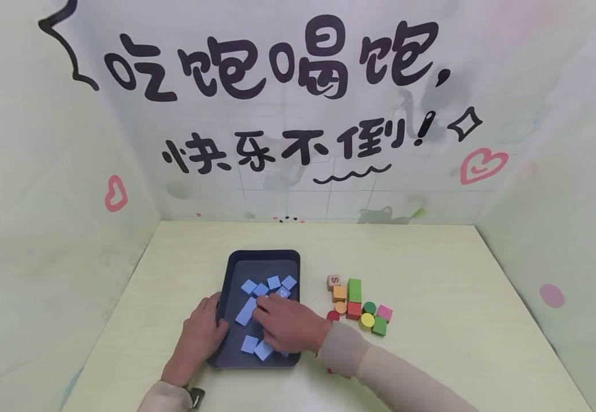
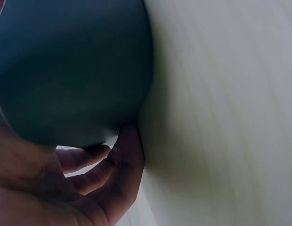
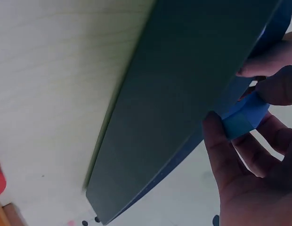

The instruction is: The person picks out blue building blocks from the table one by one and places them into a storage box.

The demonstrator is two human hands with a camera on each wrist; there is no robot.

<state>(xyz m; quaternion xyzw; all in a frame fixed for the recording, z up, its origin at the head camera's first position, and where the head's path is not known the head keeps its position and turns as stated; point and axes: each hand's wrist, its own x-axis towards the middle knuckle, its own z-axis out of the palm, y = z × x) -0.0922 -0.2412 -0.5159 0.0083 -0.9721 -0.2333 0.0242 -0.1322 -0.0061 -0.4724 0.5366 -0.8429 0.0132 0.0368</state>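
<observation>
A dark rectangular tray (image 1: 264,266) lies on the table with several blue blocks (image 1: 246,312) spread inside it. Along its left side, my left hand (image 1: 200,333) grips the wall, thumb at the rim; the left wrist view shows curled fingers (image 2: 127,174) against the tray's outside. My right hand (image 1: 289,325) reaches over the tray's right half and hides some of the blocks. Seen from the right wrist, a blue block (image 3: 245,117) is pinched between the thumb and fingers, close to the tray wall (image 3: 169,103).
To the right of the tray stands a group of coloured blocks, among them a green block (image 1: 354,290), a yellow cylinder (image 1: 367,321) and a pink block (image 1: 385,313). My right forearm (image 1: 401,366) partly covers this group's near side. Printed cloth walls (image 1: 298,200) enclose the table.
</observation>
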